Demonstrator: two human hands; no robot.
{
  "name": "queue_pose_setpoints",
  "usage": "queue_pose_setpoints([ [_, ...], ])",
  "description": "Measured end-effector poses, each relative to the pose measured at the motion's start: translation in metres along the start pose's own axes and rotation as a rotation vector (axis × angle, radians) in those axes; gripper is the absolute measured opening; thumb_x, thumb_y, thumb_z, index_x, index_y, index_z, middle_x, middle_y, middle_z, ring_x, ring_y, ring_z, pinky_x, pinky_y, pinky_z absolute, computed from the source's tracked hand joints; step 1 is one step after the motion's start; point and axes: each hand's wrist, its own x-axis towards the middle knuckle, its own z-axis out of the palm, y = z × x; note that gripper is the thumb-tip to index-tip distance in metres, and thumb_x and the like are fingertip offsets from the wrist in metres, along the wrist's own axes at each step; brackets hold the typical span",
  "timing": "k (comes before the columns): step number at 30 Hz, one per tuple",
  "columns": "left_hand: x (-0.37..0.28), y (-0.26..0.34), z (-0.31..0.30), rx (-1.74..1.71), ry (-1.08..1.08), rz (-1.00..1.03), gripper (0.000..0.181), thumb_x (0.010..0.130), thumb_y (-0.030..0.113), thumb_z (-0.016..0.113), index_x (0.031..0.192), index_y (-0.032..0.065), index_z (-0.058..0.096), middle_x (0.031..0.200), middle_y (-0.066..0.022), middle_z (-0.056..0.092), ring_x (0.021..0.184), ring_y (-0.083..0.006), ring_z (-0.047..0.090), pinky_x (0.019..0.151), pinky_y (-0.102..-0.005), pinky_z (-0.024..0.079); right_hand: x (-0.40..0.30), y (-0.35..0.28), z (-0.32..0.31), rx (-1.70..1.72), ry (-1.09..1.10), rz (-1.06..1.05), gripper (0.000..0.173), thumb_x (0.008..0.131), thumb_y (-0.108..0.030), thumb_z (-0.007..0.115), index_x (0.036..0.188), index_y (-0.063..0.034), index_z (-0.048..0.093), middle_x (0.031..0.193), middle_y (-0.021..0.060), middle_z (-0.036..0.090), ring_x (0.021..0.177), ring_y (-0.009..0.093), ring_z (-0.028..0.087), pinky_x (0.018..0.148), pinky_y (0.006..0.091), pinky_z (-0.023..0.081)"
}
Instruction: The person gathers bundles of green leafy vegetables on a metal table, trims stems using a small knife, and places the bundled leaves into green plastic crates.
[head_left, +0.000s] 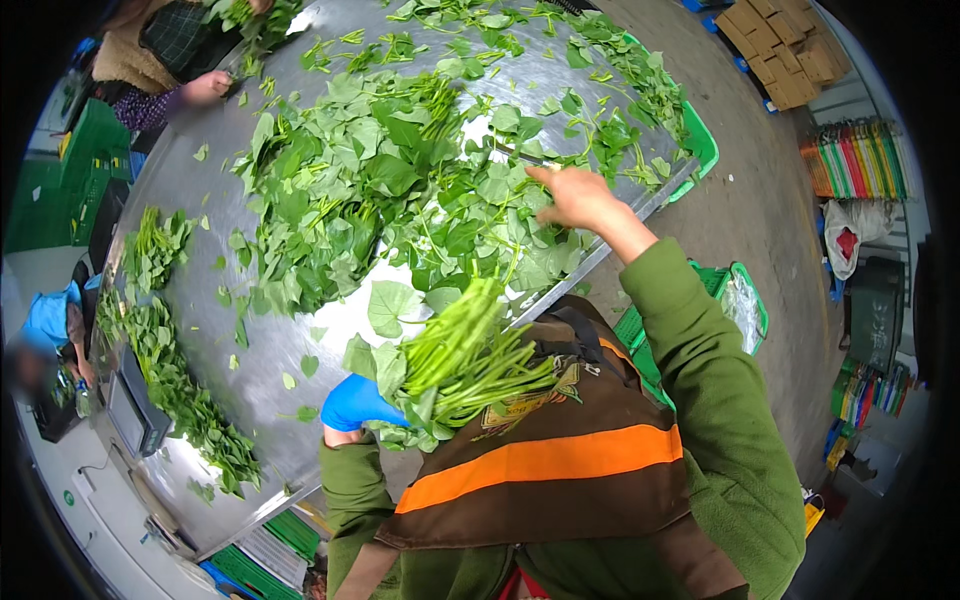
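My left hand (361, 405), in a blue glove, grips a thick bunch of leafy green stems (457, 352) in front of my apron. The cut stem ends fan up and to the right; leaves cover most of the fingers. Over the right part of the metal table, my bare right hand (581, 196) has its index finger extended, with nothing visible between finger and thumb. Its fingertip is beside what looks like a knife (525, 156), partly hidden among leaves. A large heap of heart-shaped leaves and stems (322, 187) spreads across the table.
Bunches (180, 382) line the left side of the metal table (262, 375), near a scale (135, 409). A co-worker's hand (208, 88) is at the upper left; another person (52, 322) is at far left. Green crates (701, 142) stand by the right edge, with cartons (780, 49) beyond.
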Motion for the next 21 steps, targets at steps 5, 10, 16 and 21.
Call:
queue_pose_setpoints([
  [5, -0.022, 0.041, -0.018, 0.591, -0.152, -0.055, 0.072, 0.054, 0.033, 0.09, 0.117, 0.0095, 0.065, 0.1, -0.0125, 0.07, 0.083, -0.0248, 0.064, 0.076, -0.0343, 0.05, -0.015, -0.064, -0.095, 0.352, -0.02, -0.173, 0.038, 0.083, -0.027, 0.072, 0.115, -0.0095, 0.067, 0.072, 0.0126, 0.068, 0.079, 0.03, 0.068, 0.072, 0.0408, 0.053],
  [10, -0.042, 0.113, -0.014, -0.113, -0.188, 0.377, 0.081, 0.059, 0.013, 0.085, 0.133, 0.009, 0.053, 0.125, -0.0113, 0.06, 0.11, -0.0193, 0.056, 0.098, -0.0326, 0.042, -0.016, -0.083, -0.094, 0.2, 0.29, -0.482, 0.035, 0.087, -0.027, 0.068, 0.116, -0.0074, 0.066, 0.089, 0.0144, 0.069, 0.087, 0.029, 0.067, 0.075, 0.0376, 0.053],
  [16, -0.049, 0.142, -0.011, 0.226, -0.236, 0.374, 0.073, 0.062, 0.011, 0.081, 0.13, 0.0131, 0.055, 0.118, -0.0126, 0.064, 0.095, -0.032, 0.064, 0.088, -0.036, 0.049, 0.004, -0.127, -0.045, 0.481, -0.664, -0.834, 0.033, 0.095, -0.029, 0.055, 0.109, -0.0004, 0.065, 0.098, 0.0167, 0.068, 0.086, 0.029, 0.063, 0.078, 0.0381, 0.05],
  [21, -0.066, 0.156, -0.024, 0.416, -0.215, 0.443, 0.076, 0.06, 0.013, 0.083, 0.13, 0.0229, 0.056, 0.115, -0.0095, 0.065, 0.099, -0.0358, 0.063, 0.084, -0.04, 0.052, -0.015, -0.158, -0.001, 0.429, -1.229, -0.664, 0.07, 0.097, -0.059, 0.039, 0.112, 0.0044, 0.064, 0.109, 0.0162, 0.067, 0.101, 0.024, 0.059, 0.09, 0.0366, 0.044],
])
